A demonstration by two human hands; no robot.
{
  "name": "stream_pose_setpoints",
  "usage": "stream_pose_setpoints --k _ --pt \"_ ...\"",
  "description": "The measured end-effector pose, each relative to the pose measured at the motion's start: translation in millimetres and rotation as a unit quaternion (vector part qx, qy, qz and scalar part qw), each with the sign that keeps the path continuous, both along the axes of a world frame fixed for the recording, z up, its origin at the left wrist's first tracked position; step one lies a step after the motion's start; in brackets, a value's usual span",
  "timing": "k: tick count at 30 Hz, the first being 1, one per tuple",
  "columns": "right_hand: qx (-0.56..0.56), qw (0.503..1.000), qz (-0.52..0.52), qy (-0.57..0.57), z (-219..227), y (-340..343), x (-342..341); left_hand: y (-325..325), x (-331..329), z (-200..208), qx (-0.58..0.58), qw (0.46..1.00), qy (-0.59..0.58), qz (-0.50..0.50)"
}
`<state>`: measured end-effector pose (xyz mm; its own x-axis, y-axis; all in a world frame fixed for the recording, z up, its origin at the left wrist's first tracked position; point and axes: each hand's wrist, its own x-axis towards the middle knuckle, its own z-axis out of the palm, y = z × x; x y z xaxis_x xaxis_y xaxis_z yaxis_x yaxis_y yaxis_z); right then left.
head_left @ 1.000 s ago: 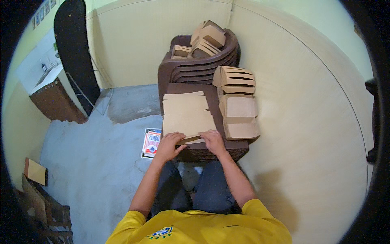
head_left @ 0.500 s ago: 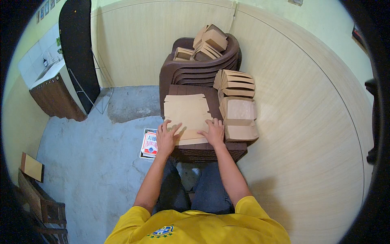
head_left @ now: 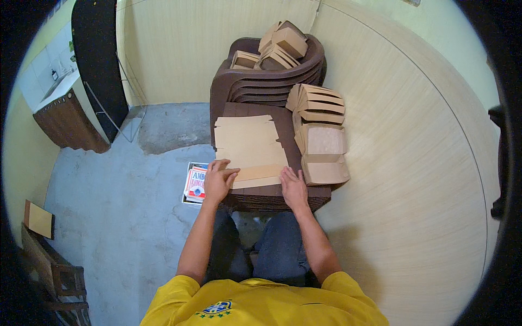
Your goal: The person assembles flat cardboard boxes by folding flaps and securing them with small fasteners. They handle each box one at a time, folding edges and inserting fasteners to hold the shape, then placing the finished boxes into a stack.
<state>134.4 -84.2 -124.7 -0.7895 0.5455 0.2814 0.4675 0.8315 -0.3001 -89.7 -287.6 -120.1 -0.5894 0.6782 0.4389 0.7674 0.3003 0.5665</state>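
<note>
A flat tan cardboard box blank with notched sides lies on the brown plastic seat of a stacked chair. Across its near part runs a folded-looking strip. At its near left corner, my left hand touches the edge, thumb reaching over the board and fingers apart from it. My right hand rests by the near right corner, fingers stretched out along the edge. Neither hand lifts the board.
Formed cardboard boxes line the seat's right side, by the wall. More boxes sit on the stacked chairs' backs. Left of the seat stands a white-edged box with red-and-white card packs. A black board leans at the far left.
My hands have moved apart toward the blank's near corners. The right hand has slid right off the board's middle, and its fingers have drawn together. The view has shifted slightly.
</note>
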Motion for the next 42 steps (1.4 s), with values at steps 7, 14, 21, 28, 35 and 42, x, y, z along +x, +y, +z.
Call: stream_pose_setpoints --k 7,14,21,28,35,42 --pt "-0.168 0.964 -0.080 0.189 5.5 -10.5 -6.7 -15.4 3.9 1.1 0.092 0.994 -0.001 -0.055" --pt "-0.195 0.961 -0.100 0.167 24.0 -5.5 -7.0 -49.2 57.9 7.3 0.047 0.982 0.031 -0.180" --pt "-0.097 0.983 -0.148 -0.038 59.3 -18.3 -18.2 -33.2 66.4 42.0 -0.075 0.987 0.052 -0.131" --pt "-0.115 0.970 -0.095 0.193 48.3 -9.8 -6.8 8.8 126.6 41.0 -0.155 0.983 -0.039 0.088" --pt "-0.378 0.904 -0.113 0.165 24.6 -16.3 -5.3 64.6 110.4 37.1 -0.017 0.969 -0.214 -0.123" --pt "-0.221 0.967 -0.102 0.078 20.7 -2.7 -14.4 -21.3 67.0 25.1 -0.100 0.984 -0.024 0.146"
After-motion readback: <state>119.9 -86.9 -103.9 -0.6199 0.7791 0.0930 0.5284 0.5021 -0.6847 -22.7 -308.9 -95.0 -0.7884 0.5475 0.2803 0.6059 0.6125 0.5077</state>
